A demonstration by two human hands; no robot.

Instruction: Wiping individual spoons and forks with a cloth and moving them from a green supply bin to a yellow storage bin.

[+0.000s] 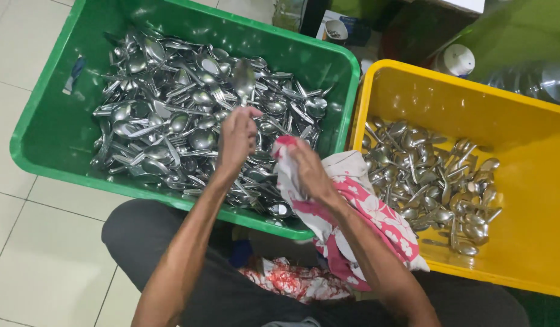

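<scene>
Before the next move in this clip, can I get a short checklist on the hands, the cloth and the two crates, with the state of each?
1. Left hand grips one steel spoon by the handle, bowl up: ok.
2. Right hand holds the pink-and-white floral cloth: ok.
3. Cloth touching the spoon: cannot tell; the hands hide the handle.
4. Green plastic crate holds a heap of mixed steel cutlery within reach: ok.
5. Yellow plastic crate has bare floor left beside its pile of steel spoons: ok.
6. Held spoon clean and dry: cannot tell; it is blurred.
</scene>
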